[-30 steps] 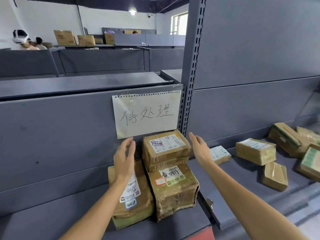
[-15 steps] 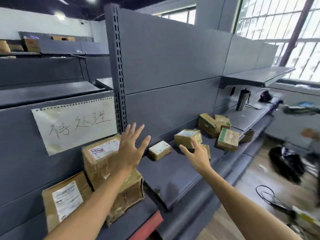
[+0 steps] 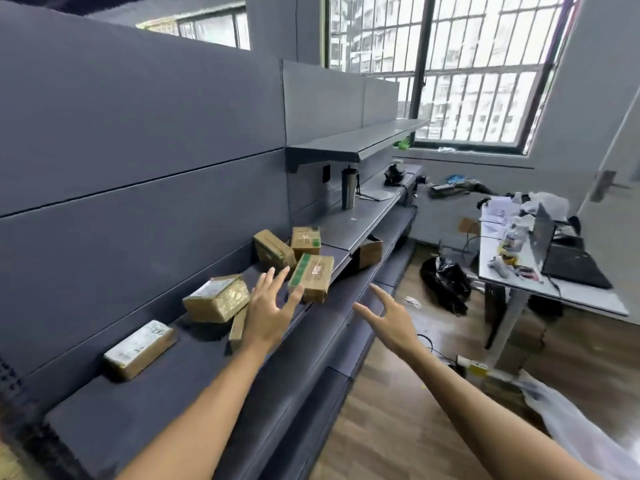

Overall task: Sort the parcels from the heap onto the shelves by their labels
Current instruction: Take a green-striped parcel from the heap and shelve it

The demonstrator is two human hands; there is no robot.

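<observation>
Grey shelf (image 3: 194, 386) below a barred window (image 3: 460, 74); parcels (image 3: 216, 299) scattered along its back edge. We see left hand (image 3: 268, 315) and right hand (image 3: 388, 318) outstretched, fingers spread, holding nothing.

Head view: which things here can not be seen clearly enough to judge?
- Labels on the parcel with green tape and the flat parcel: print too small and blurred to read.
- Thin parcel: mostly hidden behind the left hand.
- Box on the lower shelf: partly covered by the shelf board above.
- Right hand: visible, holds nothing.
</observation>
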